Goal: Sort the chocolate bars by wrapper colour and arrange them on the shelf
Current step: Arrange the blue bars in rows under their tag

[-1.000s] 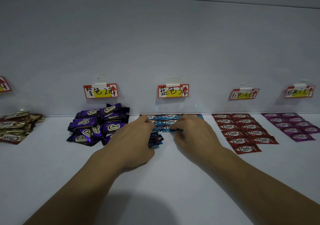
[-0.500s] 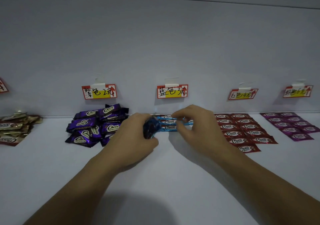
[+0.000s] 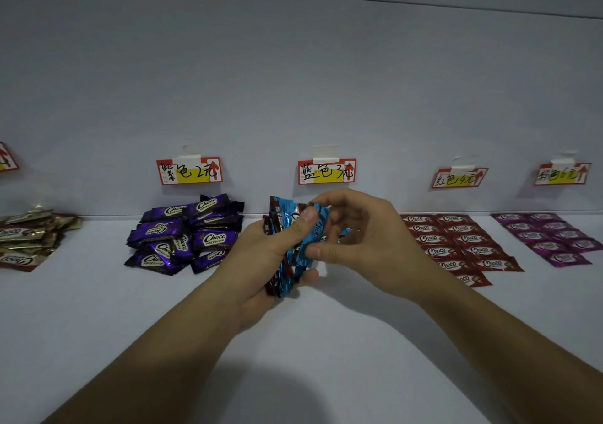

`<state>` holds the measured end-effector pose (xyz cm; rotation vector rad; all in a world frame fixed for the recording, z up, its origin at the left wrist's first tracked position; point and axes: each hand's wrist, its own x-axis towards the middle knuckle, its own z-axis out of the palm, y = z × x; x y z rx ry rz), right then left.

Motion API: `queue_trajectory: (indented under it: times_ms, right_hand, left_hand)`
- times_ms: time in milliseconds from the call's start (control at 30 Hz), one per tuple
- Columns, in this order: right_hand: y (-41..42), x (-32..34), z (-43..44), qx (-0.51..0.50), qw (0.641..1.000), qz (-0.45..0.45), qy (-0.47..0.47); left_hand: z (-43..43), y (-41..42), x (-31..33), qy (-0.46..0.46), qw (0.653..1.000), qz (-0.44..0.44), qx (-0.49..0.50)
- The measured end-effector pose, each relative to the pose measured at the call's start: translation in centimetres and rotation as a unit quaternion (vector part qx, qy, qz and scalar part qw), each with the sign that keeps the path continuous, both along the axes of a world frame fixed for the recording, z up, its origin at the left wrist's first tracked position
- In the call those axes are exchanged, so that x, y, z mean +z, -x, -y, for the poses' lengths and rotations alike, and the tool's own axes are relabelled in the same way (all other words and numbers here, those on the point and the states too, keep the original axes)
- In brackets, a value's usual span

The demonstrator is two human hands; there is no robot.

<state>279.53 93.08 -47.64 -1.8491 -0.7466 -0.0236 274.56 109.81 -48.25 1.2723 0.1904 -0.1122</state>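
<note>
our two forearms reach in from the near edge over the white shelf (image 3: 98, 319). the left grip (image 3: 261, 260) is wrapped round a stack of blue bars (image 3: 287, 272), held on edge above the shelf, with the thumb pressed across the front wrapper and the fingertips curled under the stack. the right grip (image 3: 368, 244) pinches the front bar of that stack between thumb and forefinger, its other fingers loosely curled. just beyond, to the left, the purple bars (image 3: 186, 234) lie in a loose heap. to the right the red bars (image 3: 456, 244) lie flat in tidy rows, the pink bars (image 3: 551, 237) in rows farther right, and the gold bars (image 3: 26, 241) are heaped at the far left. on the back wall a price label hangs above each group, the blue label (image 3: 326, 171) straight behind our hands.
</note>
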Motion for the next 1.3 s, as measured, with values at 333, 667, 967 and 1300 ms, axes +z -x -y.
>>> queue_trajectory:
  times_ms: [333,667,967,1300]
  right_hand:
    - [-0.7,1.1,1.3,0.034,0.997,0.001,-0.075]
    - [-2.1,2.6,3.5,-0.07,0.995,0.072,0.002]
    - [-5.1,1.7,6.3,-0.133,0.9,0.153,0.385]
    - [-5.6,-0.2,5.8,-0.102,0.882,0.144,0.436]
  left_hand:
    - [-0.7,-0.6,-0.4,0.063,0.995,-0.065,0.046]
    - [-0.1,-0.9,-2.2,-0.52,0.828,0.183,0.101]
    - [2.7,-0.9,-2.7,-0.716,0.655,0.24,-0.033]
    - [3.4,-1.4,-2.4,-0.747,0.631,0.204,-0.048]
